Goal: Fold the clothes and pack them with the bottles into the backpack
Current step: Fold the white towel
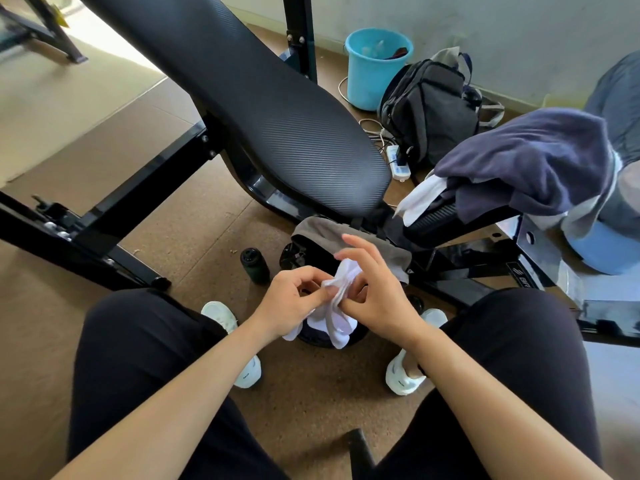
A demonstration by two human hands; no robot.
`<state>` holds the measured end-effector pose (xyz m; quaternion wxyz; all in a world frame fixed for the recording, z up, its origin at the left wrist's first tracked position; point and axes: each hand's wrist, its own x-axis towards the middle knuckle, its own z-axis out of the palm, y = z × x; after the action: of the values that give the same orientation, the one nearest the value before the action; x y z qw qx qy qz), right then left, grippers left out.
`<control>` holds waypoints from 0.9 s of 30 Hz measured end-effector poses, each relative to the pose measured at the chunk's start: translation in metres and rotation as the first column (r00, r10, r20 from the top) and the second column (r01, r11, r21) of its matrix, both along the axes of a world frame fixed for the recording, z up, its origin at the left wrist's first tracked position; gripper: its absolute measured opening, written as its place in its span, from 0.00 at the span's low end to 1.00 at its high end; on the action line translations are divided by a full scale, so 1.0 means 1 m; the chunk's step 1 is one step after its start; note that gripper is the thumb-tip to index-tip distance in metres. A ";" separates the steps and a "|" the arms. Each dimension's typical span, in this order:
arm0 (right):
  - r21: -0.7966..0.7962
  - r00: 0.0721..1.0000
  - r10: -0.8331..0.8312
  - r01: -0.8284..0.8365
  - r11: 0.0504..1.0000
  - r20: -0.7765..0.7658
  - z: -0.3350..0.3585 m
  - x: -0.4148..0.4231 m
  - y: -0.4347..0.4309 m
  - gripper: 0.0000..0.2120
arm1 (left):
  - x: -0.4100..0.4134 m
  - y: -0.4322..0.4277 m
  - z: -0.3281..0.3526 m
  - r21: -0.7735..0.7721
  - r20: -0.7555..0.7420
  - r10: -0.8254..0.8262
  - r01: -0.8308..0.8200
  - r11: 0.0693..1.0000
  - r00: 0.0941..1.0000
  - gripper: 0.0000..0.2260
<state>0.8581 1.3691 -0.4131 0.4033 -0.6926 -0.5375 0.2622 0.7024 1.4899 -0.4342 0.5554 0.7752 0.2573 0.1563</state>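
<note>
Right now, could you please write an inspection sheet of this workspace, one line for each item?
Surface: brown floor; black padded bench.
Job's things: white socks in both hands; dark bottle upright on floor; navy garment heaped on bench end; grey cloth draped by the bench frame; backpack near wall.
Clutter: blue bucket.
Grippers: left hand and right hand pinch the socks.
Cables: power strip with cords beside backpack.
Surroundings: white wall.

The bench pad (263, 109) is matt ribbed vinyl, its frame (138, 188) glossy black metal, the sock (334, 306) soft white cloth, the bucket (374, 71) smooth plastic.
</note>
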 end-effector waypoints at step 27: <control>0.064 0.910 -0.221 0.259 0.964 -0.352 0.022 0.031 -0.013 0.14 | -0.005 0.000 -0.089 0.017 -0.519 0.132 -0.144 0.989 0.845 0.09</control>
<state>0.8891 1.3561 -0.3910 0.5568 -0.6744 -0.3835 0.2967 0.6975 1.4904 -0.5235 0.4615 0.7618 0.4541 -0.0218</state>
